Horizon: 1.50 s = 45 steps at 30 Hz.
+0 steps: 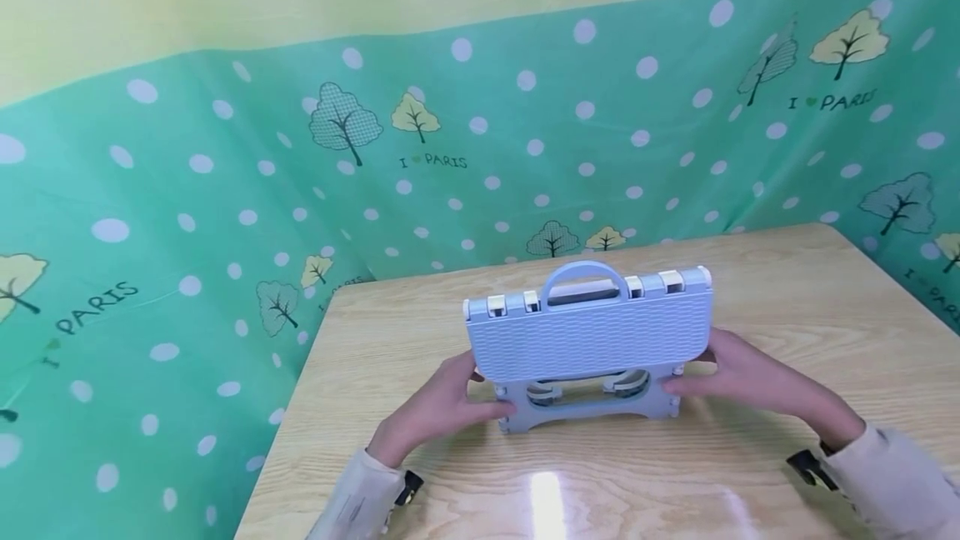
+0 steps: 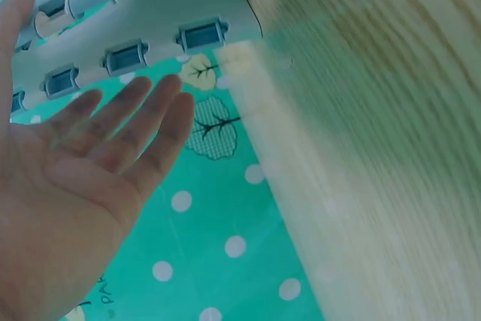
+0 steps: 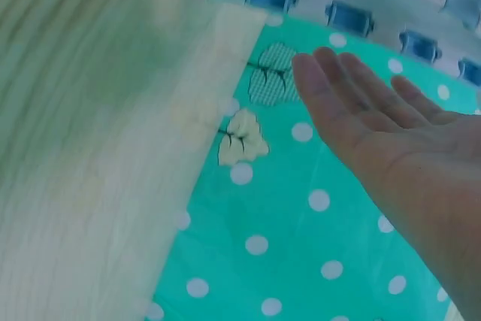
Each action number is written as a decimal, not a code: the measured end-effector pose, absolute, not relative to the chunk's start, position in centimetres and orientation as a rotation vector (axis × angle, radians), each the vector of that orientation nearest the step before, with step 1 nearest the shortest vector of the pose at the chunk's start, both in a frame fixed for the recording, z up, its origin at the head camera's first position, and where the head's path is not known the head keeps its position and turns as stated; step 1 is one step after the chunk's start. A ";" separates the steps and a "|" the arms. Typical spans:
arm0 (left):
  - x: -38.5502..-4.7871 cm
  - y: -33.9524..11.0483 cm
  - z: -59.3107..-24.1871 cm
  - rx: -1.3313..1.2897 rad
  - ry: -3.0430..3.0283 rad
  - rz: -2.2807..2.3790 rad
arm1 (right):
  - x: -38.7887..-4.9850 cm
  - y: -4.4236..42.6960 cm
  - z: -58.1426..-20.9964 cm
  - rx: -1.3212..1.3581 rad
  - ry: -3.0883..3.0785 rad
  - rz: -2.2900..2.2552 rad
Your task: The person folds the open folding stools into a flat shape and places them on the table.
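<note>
A light blue folding step stool [image 1: 592, 336] stands on the wooden table, its textured top tilted toward me and its carry handle [image 1: 585, 267] sticking up. At its left side, my left hand [image 1: 446, 400] lays its thumb against the front leg panel, with the other fingers partly hidden behind the stool. My right hand [image 1: 753, 373] mirrors this on the right side. In the left wrist view, the left hand's fingers [image 2: 124, 129] look straight, close to a slotted panel [image 2: 154, 31]. The right wrist view shows the right hand's fingers [image 3: 361, 95] straight too, near a similar panel.
The wood-grain table [image 1: 360, 340] runs to the back and both sides around the stool. A green polka-dot curtain [image 1: 450, 132] with printed trees hangs behind it and along the left. Black wrist straps [image 1: 408, 487] sit at the sleeve cuffs.
</note>
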<state>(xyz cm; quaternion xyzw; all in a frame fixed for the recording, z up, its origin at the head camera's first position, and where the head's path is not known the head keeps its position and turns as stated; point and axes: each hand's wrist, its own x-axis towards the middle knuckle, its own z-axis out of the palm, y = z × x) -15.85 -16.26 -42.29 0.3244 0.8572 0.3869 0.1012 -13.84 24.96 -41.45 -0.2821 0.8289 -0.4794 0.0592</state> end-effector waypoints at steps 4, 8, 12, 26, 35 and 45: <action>-15.8 -16.2 -42.3 1.002 2.500 1.140 | -13.7 24.7 -41.5 -0.821 2.456 -1.490; -15.7 -16.1 -42.4 0.978 2.507 1.131 | -13.8 24.7 -41.6 -0.779 2.455 -1.463; -15.6 -16.2 -42.4 0.966 2.516 1.123 | -13.9 24.8 -41.7 -0.789 2.464 -1.444; -15.7 -16.1 -42.6 0.983 2.529 1.115 | -14.0 24.8 -41.7 -0.776 2.487 -1.430; -15.6 -16.1 -42.4 0.977 2.526 1.121 | -14.0 24.7 -41.8 -0.787 2.519 -1.433; -15.5 -16.0 -42.5 0.970 2.530 1.127 | -14.1 24.7 -41.8 -0.784 2.524 -1.420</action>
